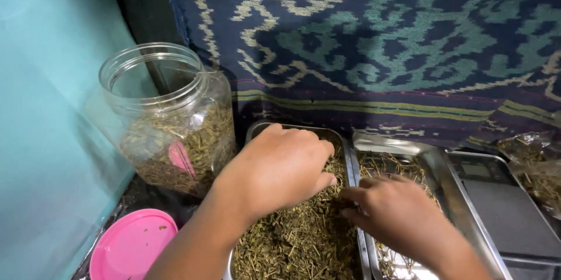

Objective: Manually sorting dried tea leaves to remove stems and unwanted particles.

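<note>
- Herbs [298, 239], dry green-brown stalks and leaf bits, fill a steel tray [346, 151] in the middle foreground of the worktop.
- Left hand [277, 169] lies palm down on the herbs at the tray's far end, fingers curled down into the heap; whether it grips any is hidden under the palm.
- Right hand [391, 213] reaches across the rim between the two trays, its fingertips [350, 204] pinched together on a small dark tuft of herbs beside the left thumb.
- Second tray [435, 166] touches the first on its right and holds a thinner layer of the same herbs, with bare metal showing at its near end.
- Scale [502, 204], dark and flat with a small display, stands just right of the second tray.
- Clear bag [537, 169] with more herbs lies at the right edge, behind the scale.
- Jar [169, 119], clear plastic and open, stands left of the first tray, roughly half full of herbs, with what may be a pink scoop inside.
- Pink lid [131, 245] lies flat near the jar, at the lower left.
- Patterned cloth [385, 46], dark blue with green and cream motifs, hangs behind everything.
- Teal wall [47, 110] borders the left side.
</note>
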